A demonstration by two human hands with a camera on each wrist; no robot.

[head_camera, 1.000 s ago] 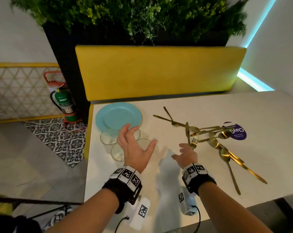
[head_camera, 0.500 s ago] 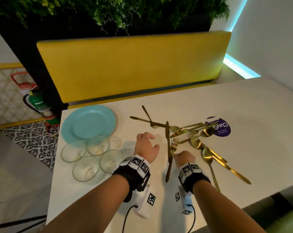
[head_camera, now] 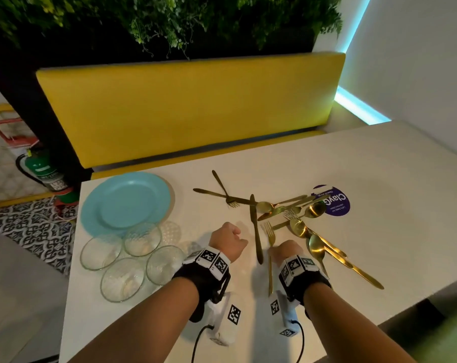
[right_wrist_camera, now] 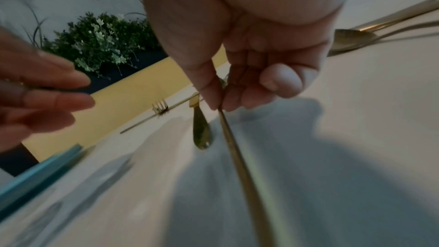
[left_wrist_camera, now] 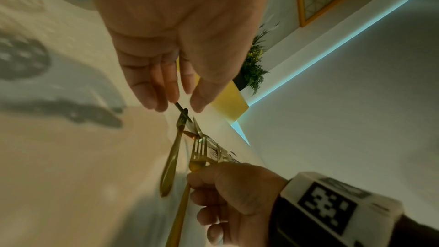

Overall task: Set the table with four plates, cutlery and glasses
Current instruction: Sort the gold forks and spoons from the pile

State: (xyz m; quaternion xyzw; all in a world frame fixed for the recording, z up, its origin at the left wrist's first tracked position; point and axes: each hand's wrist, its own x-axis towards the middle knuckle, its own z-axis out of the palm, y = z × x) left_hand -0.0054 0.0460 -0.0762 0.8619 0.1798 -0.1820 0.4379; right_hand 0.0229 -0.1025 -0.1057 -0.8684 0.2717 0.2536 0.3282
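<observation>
My right hand point(head_camera: 283, 251) pinches a gold fork point(head_camera: 270, 239) just below its head; thumb and fingers close on the handle point(right_wrist_camera: 237, 157), which runs back toward the near edge. A gold knife point(head_camera: 256, 231) lies flat on the white table point(head_camera: 379, 166) between my hands. Left of the knife hovers my left hand point(head_camera: 228, 239), its fingers point(left_wrist_camera: 161, 91) loosely curled and holding nothing. A stack of teal plates point(head_camera: 125, 203) sits at the far left corner, with several clear glasses point(head_camera: 122, 280) in front. A pile of gold spoons and knives point(head_camera: 300, 226) lies to the right.
Two dark forks point(head_camera: 222, 195) lie crossed beyond the knife. A purple round sticker point(head_camera: 336, 200) sits behind the cutlery pile. A yellow bench back point(head_camera: 190, 108) runs along the far side, with plants above. A green fire extinguisher point(head_camera: 42, 169) stands on the floor at left.
My left hand left the glasses, moved right beside the knife and curled its fingers. My right hand took hold of the fork and drew it toward the near edge.
</observation>
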